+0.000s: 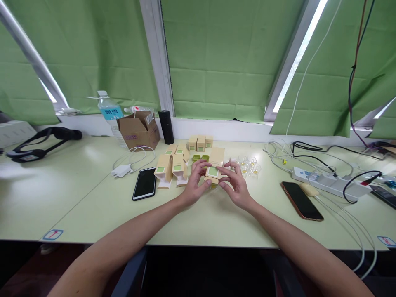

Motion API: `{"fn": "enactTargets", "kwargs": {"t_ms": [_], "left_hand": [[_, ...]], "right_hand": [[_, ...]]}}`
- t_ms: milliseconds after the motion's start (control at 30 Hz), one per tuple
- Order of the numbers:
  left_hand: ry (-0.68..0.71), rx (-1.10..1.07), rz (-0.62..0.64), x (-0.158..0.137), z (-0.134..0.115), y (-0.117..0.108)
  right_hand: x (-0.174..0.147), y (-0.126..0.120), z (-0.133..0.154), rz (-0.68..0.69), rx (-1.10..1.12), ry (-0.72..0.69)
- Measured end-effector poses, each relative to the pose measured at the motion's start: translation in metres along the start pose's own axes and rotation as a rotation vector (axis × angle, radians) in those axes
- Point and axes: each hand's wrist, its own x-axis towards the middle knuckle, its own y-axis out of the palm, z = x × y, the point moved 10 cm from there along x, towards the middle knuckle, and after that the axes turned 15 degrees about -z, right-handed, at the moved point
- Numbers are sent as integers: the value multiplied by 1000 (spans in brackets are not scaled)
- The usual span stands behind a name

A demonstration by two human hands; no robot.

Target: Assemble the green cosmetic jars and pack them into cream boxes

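Between my hands is a small tan cardboard box [213,170] with a green label, its long flap standing up at the far end. My left hand [196,181] grips the box from the left, thumb at the near end. From the right, my right hand [235,183] has its fingers closed on the same box. Something small and yellowish shows at the box's near end, too hidden to name. Just beyond my left fingers sit green cups [196,157]. Several clear glass cups [249,164] with yellowish bottoms stand right of my right hand. Open tan boxes [163,168] stand to the left.
Closed small boxes [201,142] stand at the back. A black phone [144,184] and white charger [121,170] lie left; another phone [301,201] and a power strip [331,183] with cables lie right. A brown carton [139,131], water bottle [110,113] and black cylinder [166,127] stand behind.
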Motion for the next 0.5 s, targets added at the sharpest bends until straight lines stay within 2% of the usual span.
{"fn": "enactTargets", "kwargs": {"t_ms": [200, 500], "left_hand": [[-7, 26, -6, 0, -2, 0], [61, 127, -15, 1, -5, -1]], "right_hand": [[1, 0, 2, -17, -17, -16], [1, -1, 0, -43, -39, -14]]}}
